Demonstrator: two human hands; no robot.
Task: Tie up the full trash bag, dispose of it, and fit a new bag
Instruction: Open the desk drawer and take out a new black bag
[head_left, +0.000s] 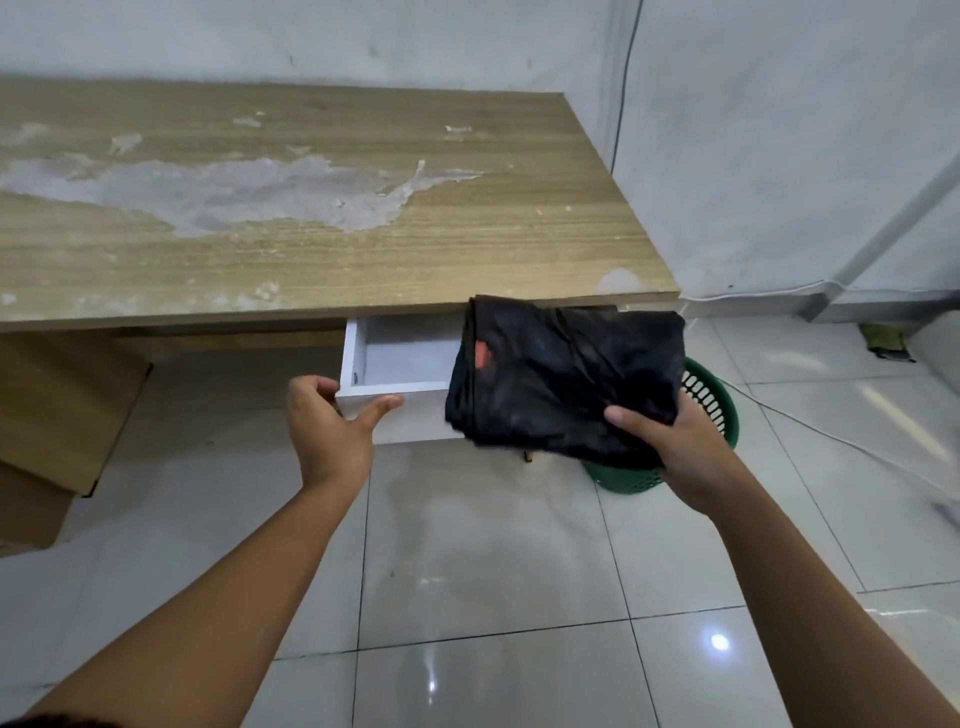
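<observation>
Black trash bag (561, 379), folded, is hanging over the green bin (712, 402), right grip (670, 447) pinching its near edge, left grip (332, 426) resting open-fingered against the drawer (415, 418); slack plastic is probably risking slipping out.

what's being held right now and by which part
The right hand grips the folded black bag by its near edge, thumb on top. The left hand holds nothing, only touching the drawer front.

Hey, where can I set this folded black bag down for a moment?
The desk top is bare from the wall to its front edge. The open drawer shows bare bottom at its left. It's tight by the green basket, under the black bag your right hand holds.
</observation>
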